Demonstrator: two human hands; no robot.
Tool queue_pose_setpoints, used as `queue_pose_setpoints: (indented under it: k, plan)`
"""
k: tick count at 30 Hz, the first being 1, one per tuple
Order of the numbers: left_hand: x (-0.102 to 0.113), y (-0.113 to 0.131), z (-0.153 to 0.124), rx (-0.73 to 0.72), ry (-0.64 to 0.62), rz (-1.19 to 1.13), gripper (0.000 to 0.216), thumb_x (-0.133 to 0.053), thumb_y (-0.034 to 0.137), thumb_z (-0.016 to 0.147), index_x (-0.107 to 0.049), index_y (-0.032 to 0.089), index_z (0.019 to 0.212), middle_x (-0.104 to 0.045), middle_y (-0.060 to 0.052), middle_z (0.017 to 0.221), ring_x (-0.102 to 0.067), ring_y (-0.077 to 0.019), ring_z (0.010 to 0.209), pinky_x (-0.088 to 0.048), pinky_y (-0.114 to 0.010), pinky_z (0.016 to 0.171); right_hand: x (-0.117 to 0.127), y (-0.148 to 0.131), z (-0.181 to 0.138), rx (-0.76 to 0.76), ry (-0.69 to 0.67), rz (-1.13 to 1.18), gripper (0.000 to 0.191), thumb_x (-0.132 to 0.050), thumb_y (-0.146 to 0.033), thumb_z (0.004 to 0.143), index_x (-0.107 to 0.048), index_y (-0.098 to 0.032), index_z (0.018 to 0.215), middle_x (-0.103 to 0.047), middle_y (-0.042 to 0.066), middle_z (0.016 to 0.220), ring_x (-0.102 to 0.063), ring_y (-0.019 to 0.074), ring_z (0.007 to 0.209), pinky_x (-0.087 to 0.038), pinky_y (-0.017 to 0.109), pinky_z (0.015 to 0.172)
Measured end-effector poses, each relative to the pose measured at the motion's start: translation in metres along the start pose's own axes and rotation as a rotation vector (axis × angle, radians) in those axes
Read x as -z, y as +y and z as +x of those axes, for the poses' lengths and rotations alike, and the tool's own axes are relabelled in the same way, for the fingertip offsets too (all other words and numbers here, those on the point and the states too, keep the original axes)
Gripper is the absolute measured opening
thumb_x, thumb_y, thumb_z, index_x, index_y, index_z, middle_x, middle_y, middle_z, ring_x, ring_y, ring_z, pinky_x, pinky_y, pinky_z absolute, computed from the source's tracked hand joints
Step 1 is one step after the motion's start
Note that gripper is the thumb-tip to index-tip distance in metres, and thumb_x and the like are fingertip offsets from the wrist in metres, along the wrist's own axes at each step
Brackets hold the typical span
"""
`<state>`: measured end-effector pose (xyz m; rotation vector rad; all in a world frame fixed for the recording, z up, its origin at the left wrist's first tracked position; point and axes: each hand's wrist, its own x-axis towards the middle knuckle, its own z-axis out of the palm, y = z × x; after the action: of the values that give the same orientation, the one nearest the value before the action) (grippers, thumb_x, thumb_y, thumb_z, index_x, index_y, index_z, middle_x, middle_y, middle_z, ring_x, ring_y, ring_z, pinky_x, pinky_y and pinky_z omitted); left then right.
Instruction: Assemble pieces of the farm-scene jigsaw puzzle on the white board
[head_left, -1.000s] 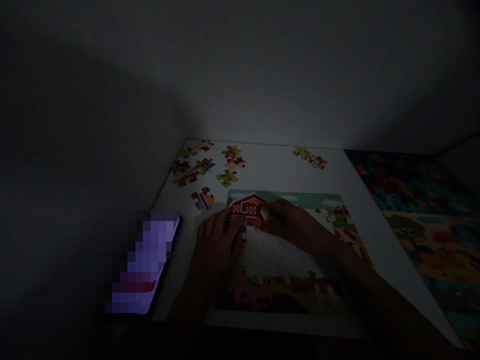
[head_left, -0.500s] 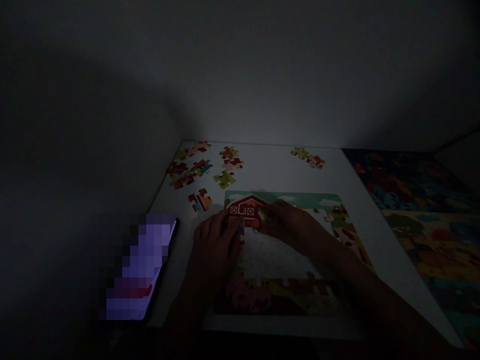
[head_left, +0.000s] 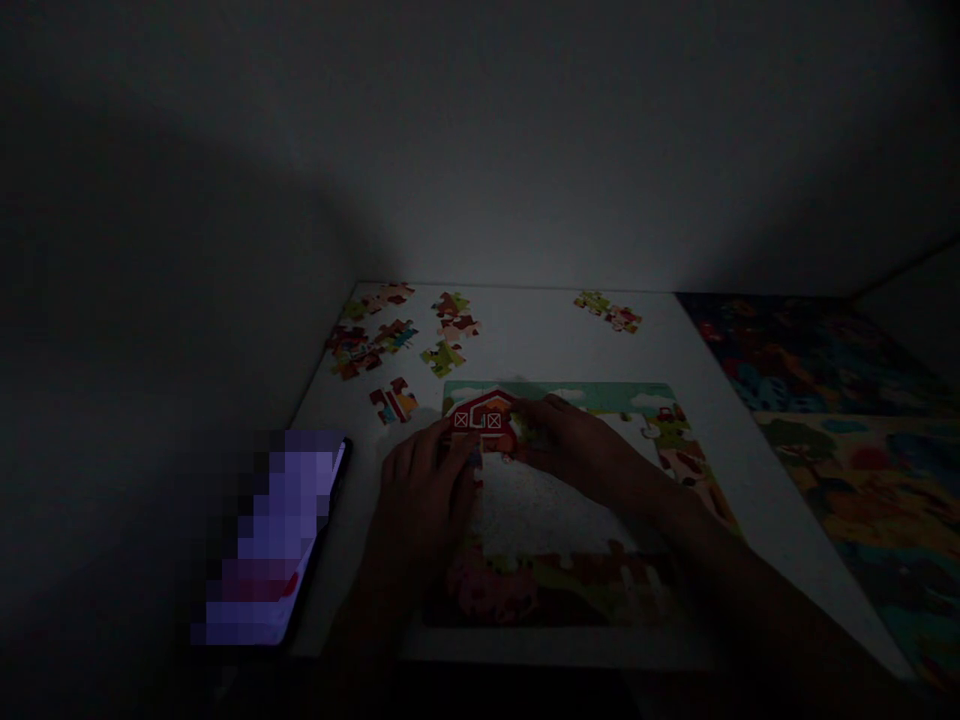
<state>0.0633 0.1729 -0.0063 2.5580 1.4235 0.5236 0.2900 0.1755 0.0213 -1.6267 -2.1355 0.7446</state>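
A farm jigsaw puzzle [head_left: 555, 592] lies on the white table, its border joined around a bare middle. A red barn with white trim [head_left: 480, 412] shows at its upper left. Over the puzzle's left edge rests my left hand [head_left: 424, 485], fingers apart, the thumb touching just below the barn. From the right, my right hand [head_left: 574, 445] reaches across the gap. Its thumb and fingers are closed on a puzzle piece [head_left: 525, 430] at the barn's right side, mostly covered by the fingers. Dim light blurs the fingertips.
Loose puzzle pieces [head_left: 442, 357] lie in a group at the back left, with a few pieces [head_left: 609, 311] at the back right. A lit phone [head_left: 277, 540] stands at the left. Colourful picture sheets [head_left: 840, 480] line the right side, and a pale wall [head_left: 525, 180] rises behind.
The whole view has shifted slightly, so everything sits a little further left. Both hands keep nearly the same place on the puzzle by the barn.
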Motion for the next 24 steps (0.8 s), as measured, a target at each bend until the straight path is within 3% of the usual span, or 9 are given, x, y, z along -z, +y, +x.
queue_pose_setpoints:
  k: [10,15,19,24]
  plan:
    - [0.002,0.002,0.0,0.033,-0.003,-0.036,0.042,-0.048,0.022,0.093,-0.051,0.022,0.135,-0.052,-0.01,0.136,-0.047,-0.0272,0.124,-0.04,-0.048,0.103,-0.006,0.01,0.004,0.028,0.088,0.099,0.042,-0.065,-0.038,0.087,-0.058,-0.023,0.125,-0.059,0.009,0.109,-0.059,0.023,0.099,-0.051,0.039,0.086]
    - [0.003,0.004,0.0,0.056,0.003,-0.043,0.036,-0.051,0.02,0.091,-0.057,0.022,0.126,-0.054,-0.01,0.135,-0.048,-0.0269,0.122,-0.041,-0.048,0.103,-0.006,0.014,0.004,0.027,0.148,0.155,0.033,-0.068,-0.038,0.082,-0.06,-0.022,0.11,-0.059,0.006,0.1,-0.057,0.019,0.085,-0.048,0.032,0.074]
    - [0.002,0.004,-0.001,0.079,-0.005,-0.068,0.036,-0.053,0.02,0.09,-0.057,0.025,0.125,-0.054,-0.008,0.135,-0.047,-0.0259,0.123,-0.038,-0.047,0.106,-0.007,0.024,0.01,-0.104,0.146,0.322,0.036,-0.07,-0.048,0.078,-0.053,-0.022,0.095,-0.053,-0.003,0.071,-0.047,0.0134,0.061,-0.037,0.026,0.054]
    - [0.002,0.003,-0.003,0.069,0.029,-0.096,0.034,-0.054,0.019,0.09,-0.057,0.027,0.123,-0.054,-0.005,0.134,-0.047,-0.0243,0.124,-0.036,-0.046,0.108,0.003,0.032,0.016,-0.072,0.207,0.575,0.039,-0.072,-0.051,0.071,-0.051,-0.021,0.085,-0.056,-0.003,0.073,-0.051,0.0133,0.065,-0.039,0.026,0.058]
